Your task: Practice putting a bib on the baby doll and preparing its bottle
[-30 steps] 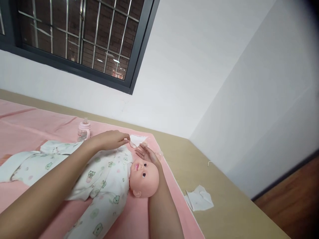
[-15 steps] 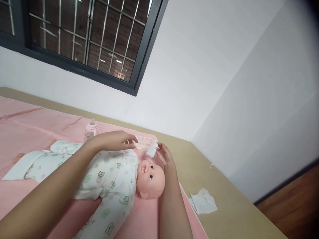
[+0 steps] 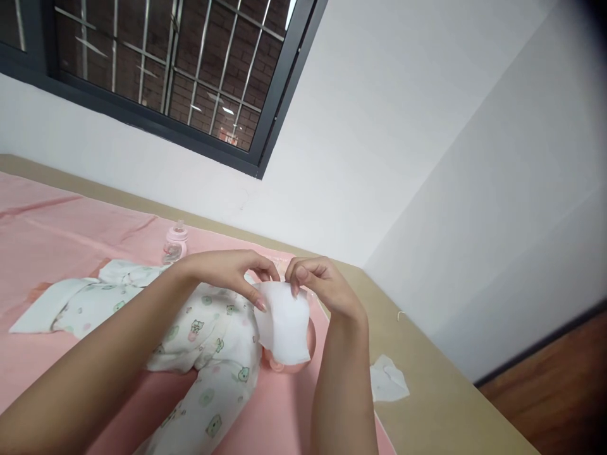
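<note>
A baby doll (image 3: 218, 328) in white patterned clothes lies on its back on a pink sheet (image 3: 279, 411), its head to the right. A white wipe (image 3: 287, 322), spread out, hangs over the doll's face and hides it. My right hand (image 3: 322, 281) pinches the wipe's upper edge between thumb and fingers. At the wipe's left edge, my left hand (image 3: 246, 275) has its thumb against the front, its curled fingers partly behind. A package, mostly hidden, lies behind my hands.
A pink-capped baby bottle (image 3: 175, 244) stands beyond the doll's body. Another crumpled white wipe (image 3: 389, 379) rests on the tan surface (image 3: 427, 411) at the right. Behind are a white wall (image 3: 332, 170) and a barred window (image 3: 190, 57).
The crumpled wipe in my right hand has been opened out and now covers the doll's face. My left hand has moved right to the wipe's edge.
</note>
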Available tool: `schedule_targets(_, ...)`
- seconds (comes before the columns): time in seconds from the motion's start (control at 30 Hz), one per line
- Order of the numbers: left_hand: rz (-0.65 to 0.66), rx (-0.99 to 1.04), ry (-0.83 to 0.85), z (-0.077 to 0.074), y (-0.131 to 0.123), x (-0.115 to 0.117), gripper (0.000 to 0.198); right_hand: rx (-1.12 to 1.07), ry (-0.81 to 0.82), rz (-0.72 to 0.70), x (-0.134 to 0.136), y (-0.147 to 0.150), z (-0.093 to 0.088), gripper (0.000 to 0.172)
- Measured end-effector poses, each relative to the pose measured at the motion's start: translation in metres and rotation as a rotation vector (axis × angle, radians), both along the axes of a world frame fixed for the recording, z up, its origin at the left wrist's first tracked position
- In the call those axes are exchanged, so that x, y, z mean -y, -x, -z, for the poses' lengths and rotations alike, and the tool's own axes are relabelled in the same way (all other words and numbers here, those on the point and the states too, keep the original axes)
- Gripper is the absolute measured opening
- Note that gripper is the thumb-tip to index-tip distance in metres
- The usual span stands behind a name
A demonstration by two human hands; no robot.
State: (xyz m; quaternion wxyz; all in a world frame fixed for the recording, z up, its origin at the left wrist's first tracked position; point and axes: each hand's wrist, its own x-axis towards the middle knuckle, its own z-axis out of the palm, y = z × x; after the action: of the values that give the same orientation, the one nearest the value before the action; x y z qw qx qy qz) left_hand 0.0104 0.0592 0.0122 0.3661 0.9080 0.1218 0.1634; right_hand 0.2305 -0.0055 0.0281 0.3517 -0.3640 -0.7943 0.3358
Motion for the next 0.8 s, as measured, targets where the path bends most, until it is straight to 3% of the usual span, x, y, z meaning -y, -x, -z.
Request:
schedule_targets(0.3,0.034,0.111,0.17,0.0,0.007,-0.002,0.023,-0.042,-0.083,0.022,0.007,0.001,-0.002,0.047)
schedule_targets(0.5,0.019,0.216,0.161,-0.011,0.018,0.006,0.015,-0.274,-0.061,0.049,-0.009,-0.011,0.008,0.04)
schedule_targets(0.67,0.021,0.179,0.181,-0.009,0.017,0.006,0.021,-0.411,0.064,0.141,-0.039,-0.034,0.032,0.039)
schedule_targets(0.8,0.0,0.059,0.244,0.002,0.002,0.003,0.031,-0.493,0.247,0.234,-0.067,-0.06,0.069,0.035)
